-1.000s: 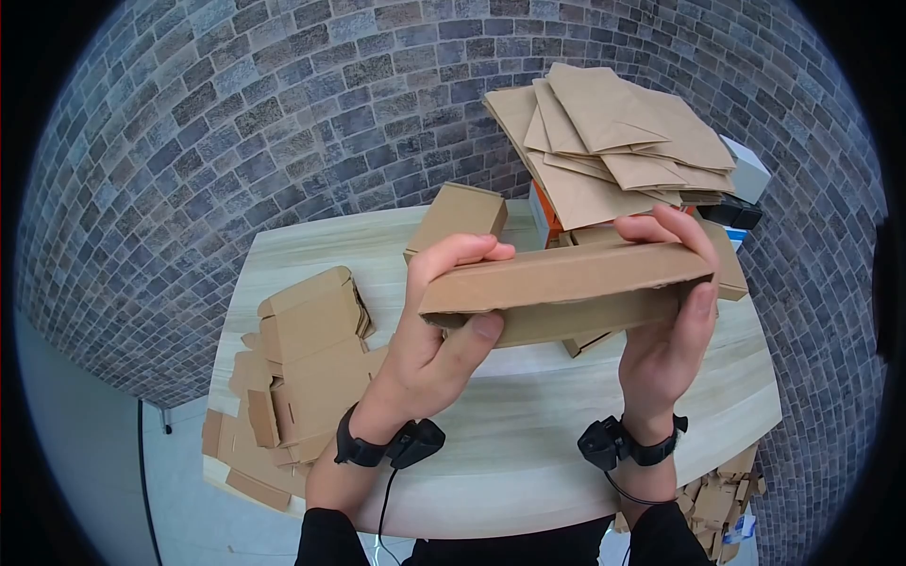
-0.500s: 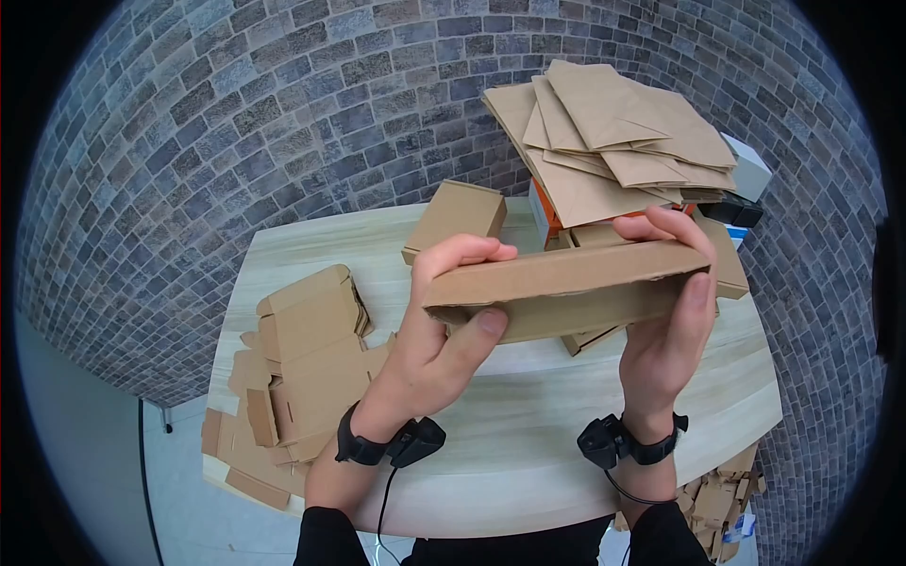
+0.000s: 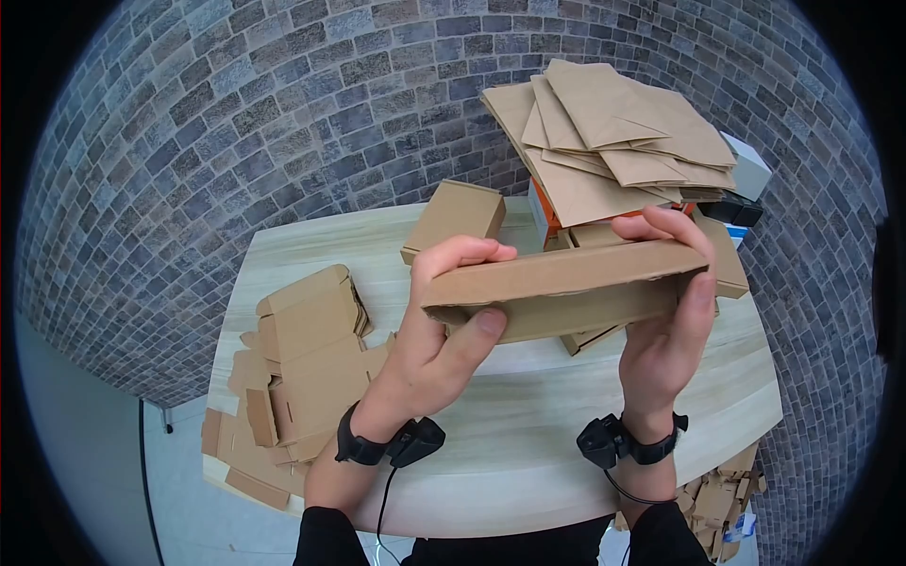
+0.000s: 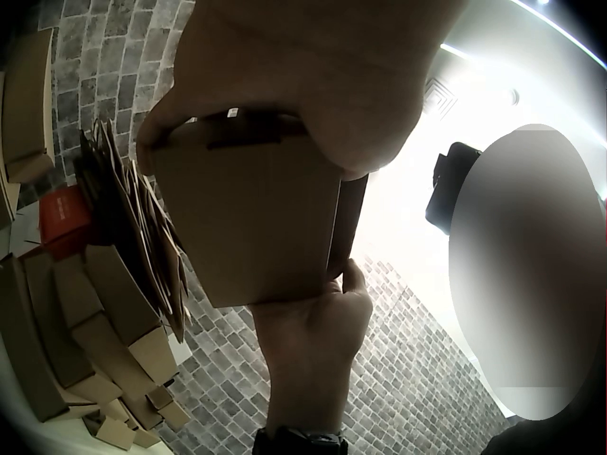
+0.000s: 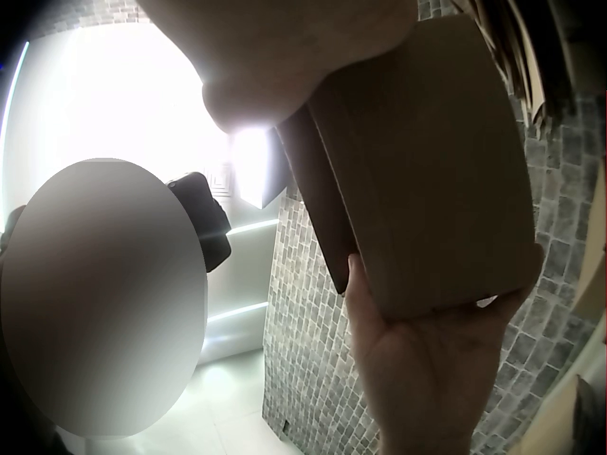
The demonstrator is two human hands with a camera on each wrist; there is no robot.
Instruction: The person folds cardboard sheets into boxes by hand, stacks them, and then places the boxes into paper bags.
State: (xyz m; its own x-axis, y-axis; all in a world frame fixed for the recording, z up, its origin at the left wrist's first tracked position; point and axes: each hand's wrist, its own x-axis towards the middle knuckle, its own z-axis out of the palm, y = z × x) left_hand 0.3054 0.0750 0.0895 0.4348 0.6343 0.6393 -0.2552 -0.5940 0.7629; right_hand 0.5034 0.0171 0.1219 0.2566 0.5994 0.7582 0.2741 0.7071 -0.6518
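Note:
A brown cardboard box is held up above the table, its near side partly open so the inside shows under the front flap. My left hand grips its left end, fingers over the top edge and thumb at the lower opening. At the right end my right hand holds it the same way, thumb by the corner. From below, the left wrist view shows the flat underside of the box between both hands. The right wrist view also has the box with the left hand supporting its far end.
Unfolded cardboard blanks lie at the table's left. A closed cardboard box sits at the back. Brown paper envelopes are piled at the back right over an orange box. More flattened cardboard is on the floor at right.
The box has tilted and shifted very slightly in both hands over the first half second. Since then it has stayed nearly still, with the same grip.

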